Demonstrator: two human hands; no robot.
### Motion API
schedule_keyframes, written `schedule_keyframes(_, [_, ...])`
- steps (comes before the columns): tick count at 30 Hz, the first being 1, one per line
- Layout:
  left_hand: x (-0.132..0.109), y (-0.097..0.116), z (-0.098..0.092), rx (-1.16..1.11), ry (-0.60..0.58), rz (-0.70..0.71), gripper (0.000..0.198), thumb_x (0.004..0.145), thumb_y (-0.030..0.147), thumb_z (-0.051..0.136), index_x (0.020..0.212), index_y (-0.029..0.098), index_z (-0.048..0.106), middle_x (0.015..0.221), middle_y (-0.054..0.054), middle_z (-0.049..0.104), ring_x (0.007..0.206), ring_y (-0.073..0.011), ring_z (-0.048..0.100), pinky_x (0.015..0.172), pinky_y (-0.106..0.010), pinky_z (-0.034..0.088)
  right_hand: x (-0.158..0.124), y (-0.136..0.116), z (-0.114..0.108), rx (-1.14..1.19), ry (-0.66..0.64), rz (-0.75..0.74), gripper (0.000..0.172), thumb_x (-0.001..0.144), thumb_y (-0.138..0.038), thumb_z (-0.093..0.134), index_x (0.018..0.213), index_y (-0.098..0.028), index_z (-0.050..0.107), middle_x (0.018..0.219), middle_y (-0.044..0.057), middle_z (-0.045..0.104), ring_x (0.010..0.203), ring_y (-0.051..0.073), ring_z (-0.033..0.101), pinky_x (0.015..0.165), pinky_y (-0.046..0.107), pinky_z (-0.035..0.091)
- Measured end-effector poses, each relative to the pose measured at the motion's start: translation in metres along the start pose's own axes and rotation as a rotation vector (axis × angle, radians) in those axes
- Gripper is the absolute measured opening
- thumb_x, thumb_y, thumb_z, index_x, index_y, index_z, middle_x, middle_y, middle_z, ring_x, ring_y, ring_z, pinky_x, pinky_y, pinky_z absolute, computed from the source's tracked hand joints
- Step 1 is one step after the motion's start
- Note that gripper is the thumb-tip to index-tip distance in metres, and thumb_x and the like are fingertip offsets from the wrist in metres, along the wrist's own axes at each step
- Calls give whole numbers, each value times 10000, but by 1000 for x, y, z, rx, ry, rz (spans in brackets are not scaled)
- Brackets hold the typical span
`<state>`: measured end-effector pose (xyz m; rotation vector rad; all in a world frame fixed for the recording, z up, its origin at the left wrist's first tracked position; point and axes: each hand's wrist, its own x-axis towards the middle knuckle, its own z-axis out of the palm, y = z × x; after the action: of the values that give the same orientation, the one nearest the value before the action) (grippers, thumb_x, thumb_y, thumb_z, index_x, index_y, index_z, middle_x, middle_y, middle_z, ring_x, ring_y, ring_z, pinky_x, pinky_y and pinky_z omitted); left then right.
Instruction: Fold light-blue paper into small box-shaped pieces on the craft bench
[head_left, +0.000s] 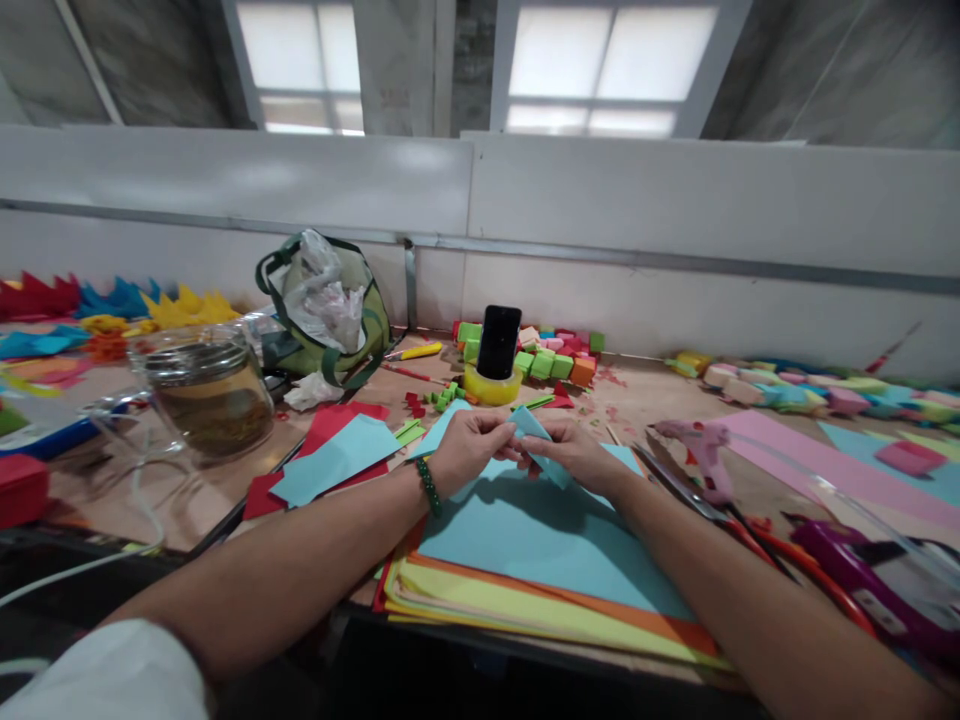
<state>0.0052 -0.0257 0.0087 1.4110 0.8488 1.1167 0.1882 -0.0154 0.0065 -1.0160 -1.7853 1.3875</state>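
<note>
Between my two hands is a small folded piece of light blue paper. My left hand pinches its left edge with thumb and fingers, a green bead bracelet on that wrist. From the other side my right hand grips the same piece, fingers closed around it. Both hands hover over a stack of coloured paper with a light blue sheet on top and yellow and orange sheets below. Left of the stack lie cut light blue paper pieces over red paper. The fingertips partly hide the fold.
A phone leans upright on a yellow tape roll. Left stand a glass jar and a green bag. Right are a pink glue gun, scissors and a purple tool. Folded paper blocks line the back.
</note>
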Motion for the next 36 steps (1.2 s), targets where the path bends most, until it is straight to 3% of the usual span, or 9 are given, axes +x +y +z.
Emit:
schedule_keyframes(12, [5, -8, -9, 50, -72, -125, 394, 659, 448, 733, 527, 118, 565, 446, 29, 491, 362, -63, 449, 377, -186, 328, -2, -2, 7, -9, -65, 170, 351, 674, -463, 752, 748, -125, 690, 625, 20, 682, 491, 111, 595, 500, 225, 490])
schedule_keyframes(17, [14, -13, -17, 11, 23, -143, 373, 700, 393, 717, 518, 130, 526, 447, 35, 493, 377, -57, 460, 394, -175, 345, 0, 1, -2, 104, 6, 170, 385, 708, -466, 736, 918, -147, 694, 738, 39, 702, 575, 112, 626, 531, 204, 519])
schedule_keyframes(22, [19, -13, -21, -44, 123, -177, 328, 729, 325, 708, 549, 133, 511, 466, 41, 495, 377, -47, 454, 394, -166, 357, 3, 5, -7, 230, 84, 168, 350, 656, -412, 791, 878, -156, 702, 731, 35, 695, 588, 104, 622, 566, 198, 543])
schedule_keyframes(27, [18, -10, -20, -87, 128, -202, 320, 728, 300, 718, 553, 132, 509, 470, 42, 489, 376, -41, 444, 387, -161, 348, 4, 6, -7, 238, 95, 161, 303, 632, -366, 816, 819, -154, 707, 721, 30, 700, 573, 98, 624, 544, 185, 542])
schedule_keyframes(36, [17, -7, -19, -113, 138, -226, 306, 725, 276, 726, 560, 126, 517, 473, 43, 498, 376, -41, 452, 392, -163, 348, 5, 4, -4, 245, 126, 151, 338, 633, -307, 822, 903, -161, 682, 682, 19, 687, 573, 107, 628, 504, 186, 537])
